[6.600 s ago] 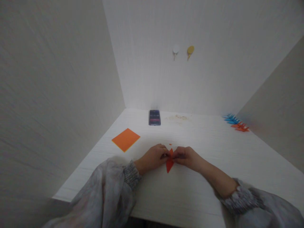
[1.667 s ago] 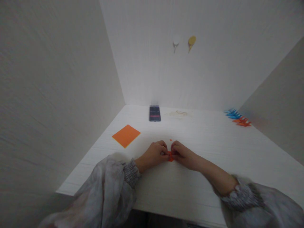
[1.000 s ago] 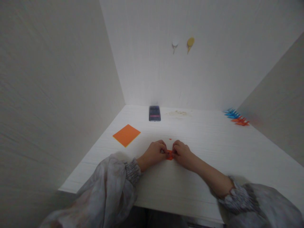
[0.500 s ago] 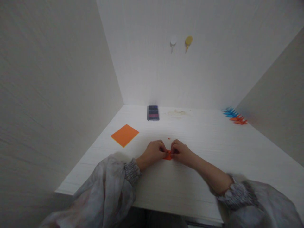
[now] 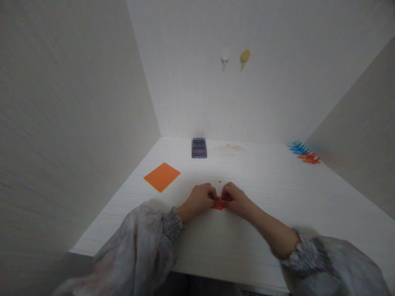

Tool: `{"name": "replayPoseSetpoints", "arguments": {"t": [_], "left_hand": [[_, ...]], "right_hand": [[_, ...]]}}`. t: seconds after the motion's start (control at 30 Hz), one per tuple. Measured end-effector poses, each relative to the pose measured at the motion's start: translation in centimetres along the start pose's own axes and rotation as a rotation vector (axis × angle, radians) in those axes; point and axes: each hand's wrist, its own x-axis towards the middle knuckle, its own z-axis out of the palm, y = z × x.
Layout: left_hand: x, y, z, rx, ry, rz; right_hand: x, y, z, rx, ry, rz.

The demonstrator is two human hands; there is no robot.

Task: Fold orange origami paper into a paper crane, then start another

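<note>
Between my hands, just above or on the white table, is a small folded piece of orange paper (image 5: 218,206). My left hand (image 5: 203,195) pinches its left side, and my right hand (image 5: 232,195) pinches its right side. The fingertips nearly meet and cover much of the paper, so its folds are hard to make out. A tiny orange scrap (image 5: 219,181) lies on the table just beyond my fingers. Left of my left hand, a flat square sheet of orange paper (image 5: 162,177) rests with a thin yellow edge showing.
A dark, blurred-out flat object (image 5: 199,148) lies near the back wall. Blue folded paper pieces (image 5: 298,148) and orange folded paper pieces (image 5: 310,157) line up at the back right. A white hook (image 5: 225,56) and a yellow hook (image 5: 245,56) are on the back wall. Side walls bound the table (image 5: 259,168).
My right fingers have shifted slightly on the small folded paper, and less of its upper part shows between my hands. The other things stay in place; the view tilts slightly.
</note>
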Motion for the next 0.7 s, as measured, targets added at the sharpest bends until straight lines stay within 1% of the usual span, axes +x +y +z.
{"name": "replayPoseSetpoints", "arguments": {"t": [0.1,0.23,0.37,0.43,0.53,0.6,0.7], "left_hand": [[-0.1,0.0,0.0,-0.002,0.006,0.017],[-0.3,-0.1,0.0,0.001,0.008,0.047],[-0.3,0.0,-0.1,-0.001,0.002,0.039],[-0.3,0.1,-0.1,-0.009,-0.002,0.033],[-0.2,0.1,-0.1,-0.015,-0.009,0.026],[-0.2,-0.1,-0.1,-0.012,-0.009,0.029],[-0.2,-0.5,0.1,-0.01,0.003,0.051]], "right_hand": [[0.1,0.2,0.0,0.022,-0.008,-0.013],[0.3,1.1,-0.2,0.11,-0.039,-0.052],[0.5,1.9,-0.8,0.209,-0.089,-0.088],[0.6,2.1,-1.0,0.297,-0.126,-0.072],[0.7,2.1,-1.0,0.41,-0.157,-0.009],[0.5,1.9,-0.7,0.396,-0.15,0.02],[0.2,1.3,0.0,0.247,-0.068,0.0]]}}
